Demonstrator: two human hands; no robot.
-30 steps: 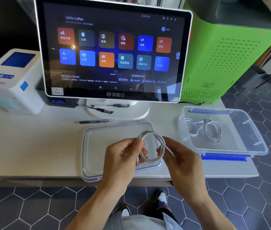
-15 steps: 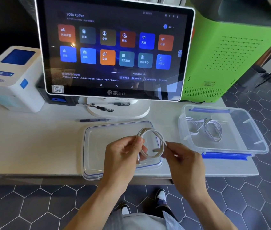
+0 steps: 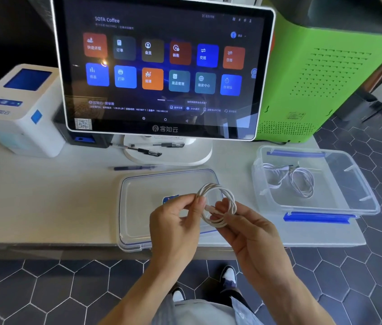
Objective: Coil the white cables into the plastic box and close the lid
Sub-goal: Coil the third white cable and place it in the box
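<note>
Fingers (image 3: pixel 198 201) of your left hand (image 3: pixel 173 221) and right hand (image 3: pixel 251 228) pinch the coiled white cable (image 3: pixel 218 205), held above the lid (image 3: pixel 138 202); palms face inward.

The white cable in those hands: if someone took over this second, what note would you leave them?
Left hand: pinches the coiled white cable at its left side.
Right hand: grips the coil's lower right, fingers through the loop.
The coil is held above the lid, which lies flat on the counter.
The plastic box stands open to the right, with another white cable already inside.
Done: one cable boxed, this one wound.
Left: place this coil in the box, fit the lid, snap the blue clips.
</note>
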